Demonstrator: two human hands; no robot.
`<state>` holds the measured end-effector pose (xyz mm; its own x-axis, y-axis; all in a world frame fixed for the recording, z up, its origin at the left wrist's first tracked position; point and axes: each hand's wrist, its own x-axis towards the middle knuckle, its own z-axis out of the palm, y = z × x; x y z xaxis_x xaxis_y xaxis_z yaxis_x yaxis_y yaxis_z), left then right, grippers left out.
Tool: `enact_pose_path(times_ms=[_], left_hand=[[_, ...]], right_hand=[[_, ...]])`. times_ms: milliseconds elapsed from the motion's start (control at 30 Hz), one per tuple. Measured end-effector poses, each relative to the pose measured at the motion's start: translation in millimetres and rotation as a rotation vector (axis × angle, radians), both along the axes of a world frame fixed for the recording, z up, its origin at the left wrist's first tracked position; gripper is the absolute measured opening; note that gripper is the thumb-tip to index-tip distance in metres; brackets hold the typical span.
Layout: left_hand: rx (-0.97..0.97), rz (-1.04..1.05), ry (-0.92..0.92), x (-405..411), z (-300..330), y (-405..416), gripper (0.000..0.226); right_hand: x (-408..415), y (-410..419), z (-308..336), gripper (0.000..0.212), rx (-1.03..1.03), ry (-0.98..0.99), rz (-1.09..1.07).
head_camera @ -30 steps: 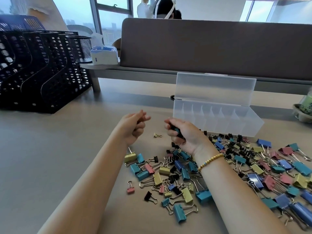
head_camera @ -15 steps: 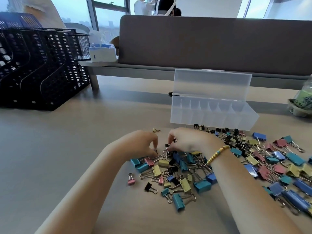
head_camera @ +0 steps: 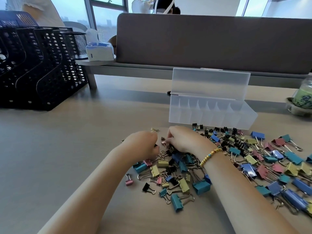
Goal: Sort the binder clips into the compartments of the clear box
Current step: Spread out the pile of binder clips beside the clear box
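The clear box (head_camera: 211,115) stands open on the table with its lid (head_camera: 211,83) upright and its row of compartments bare. In front of it lies a wide pile of binder clips (head_camera: 244,159) in blue, teal, yellow, pink and black, large and small. My left hand (head_camera: 143,144) is down at the pile's left edge with curled fingers, and a small black clip (head_camera: 155,145) shows at its fingertips. My right hand (head_camera: 184,139), with a bead bracelet on the wrist, pinches a small pink clip (head_camera: 163,143) just left of its fingertips.
Black mesh file racks (head_camera: 37,68) and a mesh cup (head_camera: 74,44) stand at the far left, with a tissue pack (head_camera: 99,51) on a side shelf. A grey partition (head_camera: 211,43) runs behind the box. A green bottle (head_camera: 303,95) stands at the right edge.
Both hands have dropped from above the table into the pile. The right hand, which gripped dark clips, now pinches a small pink one. The view has tilted slightly down.
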<state>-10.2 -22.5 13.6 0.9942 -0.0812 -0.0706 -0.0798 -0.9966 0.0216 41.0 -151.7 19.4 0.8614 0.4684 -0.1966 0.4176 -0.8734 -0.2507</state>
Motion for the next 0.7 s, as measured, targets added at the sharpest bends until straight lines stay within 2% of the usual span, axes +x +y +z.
enact_pose_path(times_ms=[67,100,200,233,267,333,367,433,533,633,700], left_hand=[[-0.251,0.045,-0.053,2.4,1.1,3.2,0.024],[-0.5,0.075,-0.055,2.5,2.5,6.1,0.018],[-1.548,0.166,-0.008,2.1,10.4,21.0,0.028],[-1.813,0.183,0.003,2.7,12.0,28.1,0.029],[-2.004,0.187,0.019,2.9,13.1,34.1,0.026],[-2.22,0.178,0.049,3.0,14.3,41.2,0.01],[-2.257,0.181,0.059,2.8,14.3,42.8,0.008],[-2.245,0.215,0.065,2.5,12.3,40.9,0.019],[-2.087,0.339,0.018,7.1,5.6,31.7,0.039],[-1.717,0.414,-0.059,12.7,-4.7,25.1,0.029],[-1.304,0.389,-0.138,19.2,-10.6,25.8,0.028]], right_hand=[[0.4,-1.5,2.6,0.018,0.093,-0.003,-0.031],[0.1,-3.0,5.0,0.017,0.138,-0.001,-0.036],[-2.8,-7.3,11.9,0.019,0.171,0.017,-0.011],[-4.2,-7.5,13.1,0.023,0.146,0.013,0.003],[-5.9,-6.6,12.9,0.026,0.118,0.0,0.01],[-9.2,-1.5,10.2,0.03,0.055,-0.046,0.026],[-10.4,2.2,8.3,0.03,0.015,-0.072,0.039],[-11.8,9.8,4.5,0.026,-0.034,-0.099,0.051],[-11.7,15.8,0.0,0.015,-0.046,-0.097,0.038],[-11.6,16.6,-3.0,0.017,-0.045,-0.106,0.028],[-10.6,16.0,-5.3,0.012,-0.046,-0.118,0.038]])
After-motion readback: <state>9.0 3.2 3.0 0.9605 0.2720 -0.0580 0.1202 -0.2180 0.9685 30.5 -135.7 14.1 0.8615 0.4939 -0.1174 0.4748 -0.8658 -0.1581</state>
